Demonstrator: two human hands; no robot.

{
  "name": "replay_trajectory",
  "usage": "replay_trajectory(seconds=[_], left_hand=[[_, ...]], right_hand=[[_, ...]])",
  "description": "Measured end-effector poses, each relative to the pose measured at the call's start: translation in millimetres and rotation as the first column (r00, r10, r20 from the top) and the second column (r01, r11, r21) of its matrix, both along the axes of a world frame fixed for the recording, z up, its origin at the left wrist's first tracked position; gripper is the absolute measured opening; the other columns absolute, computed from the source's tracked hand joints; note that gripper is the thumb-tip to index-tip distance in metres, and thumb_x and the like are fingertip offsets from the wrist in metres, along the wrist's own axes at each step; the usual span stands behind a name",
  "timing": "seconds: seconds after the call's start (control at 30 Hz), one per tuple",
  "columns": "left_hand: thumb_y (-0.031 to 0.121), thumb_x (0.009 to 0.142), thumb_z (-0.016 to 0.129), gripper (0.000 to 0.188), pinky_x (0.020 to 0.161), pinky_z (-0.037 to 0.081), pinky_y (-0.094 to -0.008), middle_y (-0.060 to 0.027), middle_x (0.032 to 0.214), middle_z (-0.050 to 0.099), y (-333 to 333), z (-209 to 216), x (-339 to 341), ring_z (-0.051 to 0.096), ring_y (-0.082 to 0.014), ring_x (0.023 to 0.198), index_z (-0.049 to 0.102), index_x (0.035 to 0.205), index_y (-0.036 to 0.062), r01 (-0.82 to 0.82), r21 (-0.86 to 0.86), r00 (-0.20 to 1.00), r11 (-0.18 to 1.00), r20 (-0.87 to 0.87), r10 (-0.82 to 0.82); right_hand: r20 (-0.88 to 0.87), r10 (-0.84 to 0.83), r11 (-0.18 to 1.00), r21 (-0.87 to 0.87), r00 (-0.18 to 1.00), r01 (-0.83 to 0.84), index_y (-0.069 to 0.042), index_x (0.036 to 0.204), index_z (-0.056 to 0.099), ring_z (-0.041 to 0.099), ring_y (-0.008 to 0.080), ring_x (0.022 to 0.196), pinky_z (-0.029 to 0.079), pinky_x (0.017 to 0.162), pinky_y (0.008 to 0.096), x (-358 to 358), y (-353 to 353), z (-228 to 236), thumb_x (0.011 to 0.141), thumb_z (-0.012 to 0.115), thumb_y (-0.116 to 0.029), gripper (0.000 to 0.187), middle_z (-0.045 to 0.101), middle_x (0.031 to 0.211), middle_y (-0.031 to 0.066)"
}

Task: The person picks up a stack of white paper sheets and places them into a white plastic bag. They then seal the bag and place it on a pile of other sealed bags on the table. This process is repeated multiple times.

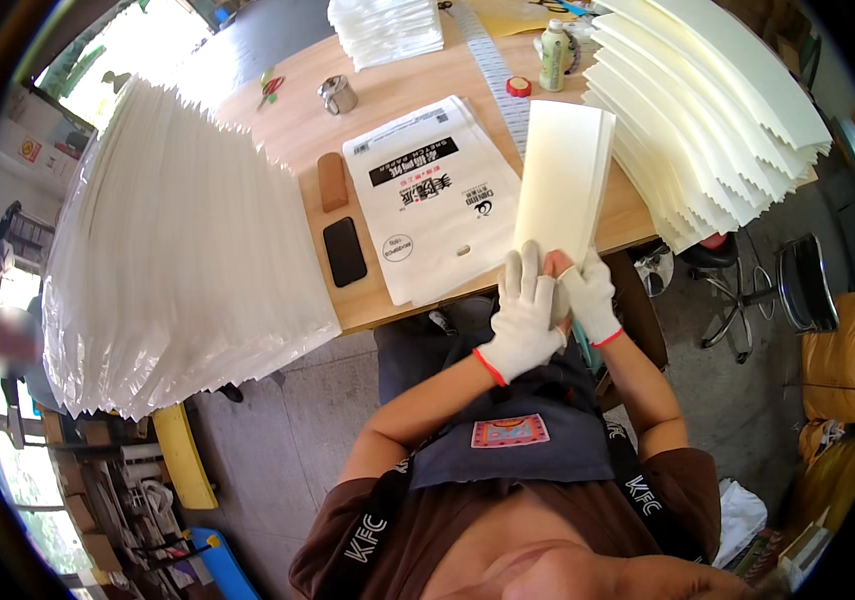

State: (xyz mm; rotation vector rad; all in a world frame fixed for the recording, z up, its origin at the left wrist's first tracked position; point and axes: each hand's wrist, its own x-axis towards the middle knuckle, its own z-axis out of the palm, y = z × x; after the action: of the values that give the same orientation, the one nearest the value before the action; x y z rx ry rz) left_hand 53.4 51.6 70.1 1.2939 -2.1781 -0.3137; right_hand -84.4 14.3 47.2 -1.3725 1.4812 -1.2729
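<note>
A narrow cream folded paper stack [562, 180] rises from the table's front edge, its layers showing along the right side. My right hand [590, 295], in a white knit glove with a red cuff, is closed around the stack's lower right end, with a bare fingertip on its face. My left hand [524, 315], gloved alike, rests against the lower left end with its fingers stretched out and pointing away from me. Its thumb side is partly hidden. Left of the stack lies a flat white printed paper bag [437, 200] with an oval handle hole.
Tall white pleated stacks in clear wrap [187, 260] stand at left, and cream pleated stacks [697, 120] at right. A black phone [345, 252], brown block [331, 181], metal mug [337, 94], bottle [553, 56], red tape roll [518, 87] and long ruler [497, 75] lie about the table.
</note>
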Motion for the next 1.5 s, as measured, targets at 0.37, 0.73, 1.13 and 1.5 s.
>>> replay_trajectory(seconds=[0.37,0.73,1.13,1.5], left_hand=[[0.016,0.078,0.066,0.023,0.079,0.050,-0.0392,-0.0121,0.092,0.065,-121.3,-99.0,156.8,0.063,-0.0268,0.091,0.065,0.100,0.0085,-0.223,0.380,0.973,0.898,0.145,0.181],[0.012,0.094,0.056,0.019,0.069,0.048,-0.0245,-0.0037,0.092,0.063,-183.9,18.2,197.4,0.060,-0.0102,0.083,0.057,0.112,0.0083,0.228,0.434,0.650,0.872,-0.734,0.195],[0.009,0.079,0.062,0.018,0.057,0.051,-0.0346,-0.0037,0.075,0.066,-40.8,23.8,32.7,0.065,-0.0236,0.066,0.069,0.090,0.0209,0.188,-0.090,0.937,0.978,-0.282,-0.206],[0.008,0.083,0.060,0.014,0.064,0.053,-0.0360,-0.0107,0.076,0.066,-55.8,6.8,53.3,0.067,-0.0239,0.071,0.069,0.092,0.0125,0.090,0.080,0.936,0.993,-0.347,-0.057]], right_hand=[[-0.283,0.371,0.929,0.095,0.885,-0.359,-0.005,0.119,0.058,0.063,0.0206,0.071,0.050,0.065,0.0329,-26.4,9.4,24.3,0.086,0.063,-0.025,0.039,0.067,0.090,0.0109],[-0.724,0.641,0.762,0.562,0.255,-0.321,-0.003,0.094,0.064,0.065,0.0348,0.080,0.051,0.070,0.0443,8.7,-24.7,56.8,0.084,0.056,-0.044,0.042,0.065,0.088,0.0190],[0.048,0.607,0.719,0.392,0.793,-0.574,-0.001,0.089,0.067,0.064,0.0310,0.089,0.048,0.081,0.0402,6.7,-58.4,-7.8,0.082,0.058,-0.039,0.040,0.066,0.087,0.0185],[-0.781,0.138,0.806,-0.269,0.609,-0.527,-0.002,0.100,0.065,0.059,0.0308,0.098,0.045,0.084,0.0398,80.4,-41.7,-81.8,0.079,0.061,-0.032,0.037,0.064,0.100,0.0165]])
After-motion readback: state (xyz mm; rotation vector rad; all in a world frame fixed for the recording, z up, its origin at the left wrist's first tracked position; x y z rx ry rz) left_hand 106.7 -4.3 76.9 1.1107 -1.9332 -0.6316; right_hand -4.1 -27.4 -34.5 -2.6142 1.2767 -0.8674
